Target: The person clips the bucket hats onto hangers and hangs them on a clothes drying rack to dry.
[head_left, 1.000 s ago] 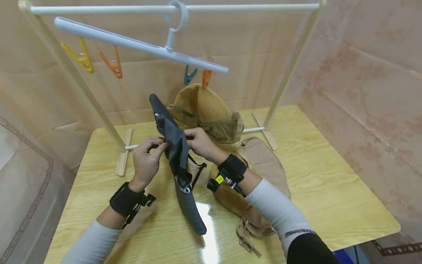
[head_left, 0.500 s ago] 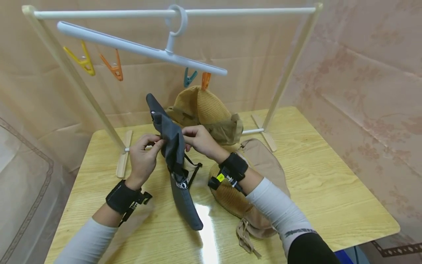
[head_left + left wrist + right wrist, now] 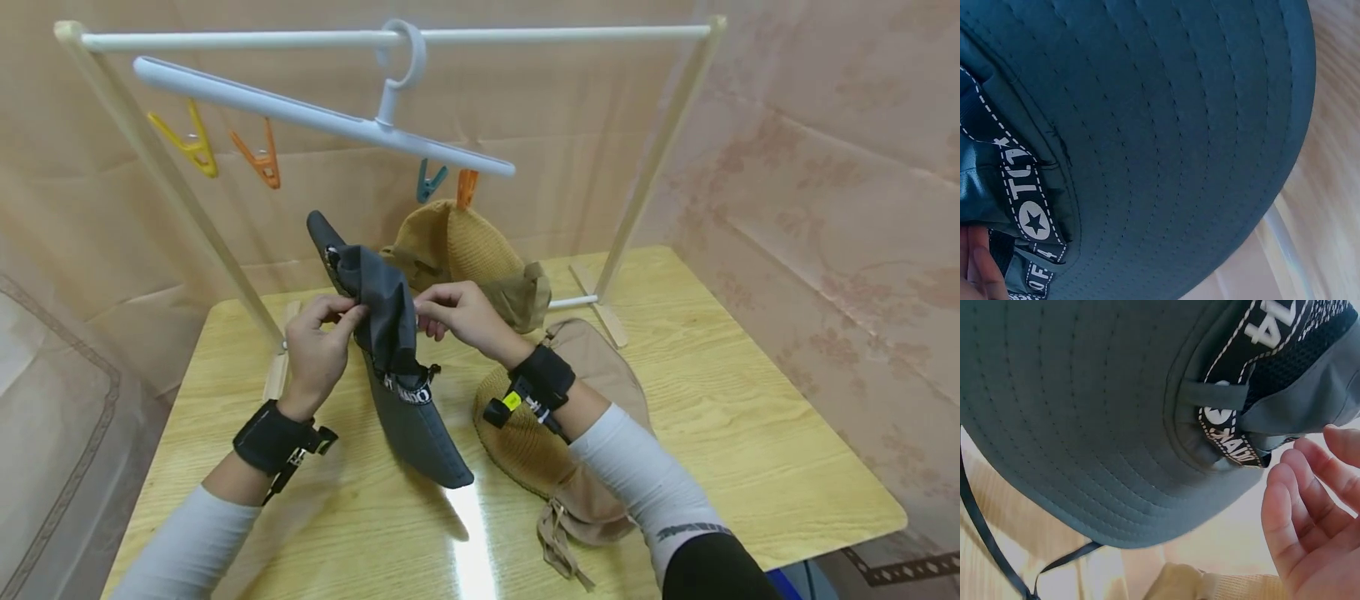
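Dark grey hat has swung since the earlier head frames: its far tip has shifted left, its near tip has risen a little, and its brim now turns more of its face toward the near side, while the left hand has eased slightly left with it. It is held above the middle of the counter, on the near side of the clothes rack, with its crown between the two hands. The left hand pinches the crown's left side, thumb and fingertips clamped on the cloth; the right hand pinches its right edge between thumb and forefinger, the other fingers loosely bent. Inside the hat runs a black band with white lettering and a star, and the left wrist view shows rows of stitching across the brim. A thin dark cord hangs below it in the right wrist view. To the right, a tan hat lies on the counter, partly under the right forearm. At the far side, a white hanger hangs from the rack's top bar, tilted with its left end higher. It bears a yellow clip, an orange clip, a teal clip and a second orange clip, which holds a knitted hat by its top.
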`<state>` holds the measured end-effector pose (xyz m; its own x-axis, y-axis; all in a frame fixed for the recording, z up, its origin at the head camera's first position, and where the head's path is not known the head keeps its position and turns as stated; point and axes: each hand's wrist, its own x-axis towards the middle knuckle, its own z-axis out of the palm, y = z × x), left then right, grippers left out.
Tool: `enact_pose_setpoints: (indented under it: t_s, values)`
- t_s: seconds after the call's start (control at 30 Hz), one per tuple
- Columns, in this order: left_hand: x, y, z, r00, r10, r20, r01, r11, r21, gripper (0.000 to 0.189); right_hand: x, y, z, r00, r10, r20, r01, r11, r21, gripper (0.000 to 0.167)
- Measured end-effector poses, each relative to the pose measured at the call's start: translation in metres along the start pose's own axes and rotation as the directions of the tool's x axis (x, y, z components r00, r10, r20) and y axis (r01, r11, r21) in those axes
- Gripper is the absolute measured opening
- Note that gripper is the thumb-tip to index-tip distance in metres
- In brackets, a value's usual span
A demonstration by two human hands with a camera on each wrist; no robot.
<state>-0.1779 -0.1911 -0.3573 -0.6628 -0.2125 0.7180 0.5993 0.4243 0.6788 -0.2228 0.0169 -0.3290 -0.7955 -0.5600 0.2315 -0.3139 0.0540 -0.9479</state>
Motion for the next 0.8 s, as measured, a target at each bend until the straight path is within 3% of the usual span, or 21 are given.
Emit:
enact_pose_setpoints:
  t_s: [0.47, 0.6, 0.8]
  values:
    - [0.016, -0.010, 0.005, 0.999, -0.027, 0.034, 0.025, 0.998, 0.065, 0.010, 0.000, -0.013, -0.010, 0.998, 0.055, -0.044, -0.055, 0.998, -0.008, 0.019]
    - [0.020, -0.011, 0.005, 0.999, -0.036, 0.032, 0.033, 0.996, 0.086, 0.011, 0.001, -0.016, -0.010, 0.997, 0.074, -0.037, -0.073, 0.997, 0.016, 0.019]
    - [0.027, -0.012, 0.010, 0.998, -0.052, 0.025, 0.049, 0.991, 0.125, 0.013, 0.003, -0.019, -0.013, 0.990, 0.110, -0.089, -0.105, 0.993, 0.061, 0.023]
